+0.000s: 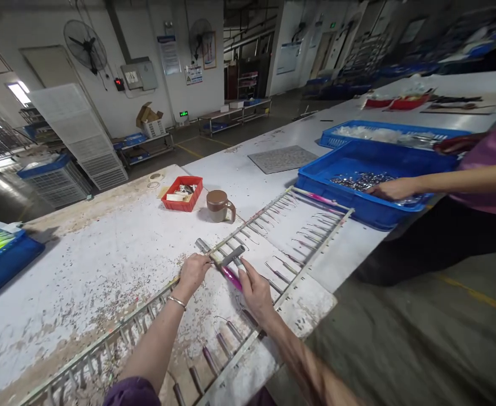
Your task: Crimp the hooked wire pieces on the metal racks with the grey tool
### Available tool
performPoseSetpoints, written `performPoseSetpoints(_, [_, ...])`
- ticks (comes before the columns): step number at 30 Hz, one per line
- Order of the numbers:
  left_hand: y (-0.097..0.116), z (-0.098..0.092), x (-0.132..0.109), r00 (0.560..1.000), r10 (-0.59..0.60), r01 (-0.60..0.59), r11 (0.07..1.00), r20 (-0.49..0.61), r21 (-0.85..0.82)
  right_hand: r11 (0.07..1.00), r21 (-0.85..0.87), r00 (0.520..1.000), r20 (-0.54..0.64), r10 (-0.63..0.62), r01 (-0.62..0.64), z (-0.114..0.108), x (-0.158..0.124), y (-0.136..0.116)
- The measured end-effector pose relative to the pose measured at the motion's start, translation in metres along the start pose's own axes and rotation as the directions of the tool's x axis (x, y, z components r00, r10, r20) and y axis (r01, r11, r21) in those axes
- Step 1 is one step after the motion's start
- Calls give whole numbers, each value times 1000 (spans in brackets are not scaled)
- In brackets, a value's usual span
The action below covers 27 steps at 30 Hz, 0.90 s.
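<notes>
A long ladder-like metal frame (345, 217) lies across the white table, with rows of short rods and thin wire hooks along both rails. My right hand (255, 288) is closed around the handle of a grey T-shaped metal hammer (233, 256), its head just above a crossbar with a magenta stretch (231, 278). Beside that crossbar's far end, my left hand (194, 276) pinches at the frame's rail; whatever is between its fingertips is too small to make out. A short grey metal cylinder (202, 245) sits against the rail beyond my left fingers.
A brown-lidded mug (217, 206) and a red tray (184, 194) stand beyond the frame. To the right, a co-worker's hand (394, 189) reaches into a blue bin (358, 211) of shiny metal pieces. Another blue bin (9, 270) is at far left. Small debris litters the table.
</notes>
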<state>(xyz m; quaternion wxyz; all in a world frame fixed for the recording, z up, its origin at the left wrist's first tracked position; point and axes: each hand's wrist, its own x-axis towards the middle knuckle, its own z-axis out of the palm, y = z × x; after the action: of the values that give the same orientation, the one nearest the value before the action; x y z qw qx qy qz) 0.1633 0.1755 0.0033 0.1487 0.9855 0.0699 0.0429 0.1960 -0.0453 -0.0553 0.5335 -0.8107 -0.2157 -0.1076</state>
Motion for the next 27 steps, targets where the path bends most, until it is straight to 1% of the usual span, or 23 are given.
performPoseSetpoints(2, [8, 7, 2, 984, -147, 139, 987, -103, -78, 999, 19, 999, -19, 51, -51, -2, 1, 0])
performPoseSetpoints(4, [17, 13, 4, 951, -263, 246, 962, -162, -119, 997, 23, 997, 2, 71, -71, -4, 8, -3])
performPoseSetpoints(5, [21, 15, 5, 938, -299, 281, 952, -176, -117, 998, 20, 998, 16, 55, -55, -5, 14, -5])
performPoseSetpoints(7, [29, 18, 7, 915, -351, 339, 936, -199, -92, 999, 5, 999, 21, -33, 33, -6, 30, -13])
performPoseSetpoints(9, [35, 20, 9, 902, -371, 370, 928, -220, -45, 988, -28, 988, 9, -154, 155, -4, 49, -21])
performPoseSetpoints(10, [36, 20, 10, 900, -373, 378, 925, -226, -21, 976, -59, 978, 21, -206, 207, -1, 57, -24])
performPoseSetpoints(12, [39, 22, 10, 897, -380, 392, 920, -225, 9, 947, -179, 961, 128, -247, 267, 6, 70, -27])
performPoseSetpoints(14, [39, 24, 10, 896, -388, 402, 916, -217, 20, 909, -310, 943, 267, -200, 280, 13, 78, -26])
performPoseSetpoints(16, [39, 25, 10, 894, -391, 405, 914, -220, 18, 880, -388, 927, 349, -134, 273, 16, 82, -25])
performPoseSetpoints(18, [37, 26, 9, 891, -390, 401, 916, -233, -2, 879, -388, 929, 344, -139, 275, 14, 86, -24])
performPoseSetpoints(20, [35, 25, 9, 882, -403, 408, 912, -242, -34, 891, -343, 937, 283, -205, 299, 12, 90, -26])
performPoseSetpoints(22, [33, 23, 10, 872, -426, 426, 903, -242, -54, 899, -273, 932, 219, -288, 342, 12, 92, -28])
performPoseSetpoints(23, [33, 22, 11, 869, -434, 434, 899, -238, -54, 897, -257, 926, 221, -307, 359, 14, 93, -29])
performPoseSetpoints(25, [33, 21, 12, 866, -443, 446, 894, -231, -44, 887, -291, 912, 310, -267, 358, 19, 95, -30])
performPoseSetpoints(27, [35, 20, 13, 865, -448, 451, 892, -225, -42, 871, -359, 897, 405, -179, 335, 24, 97, -31])
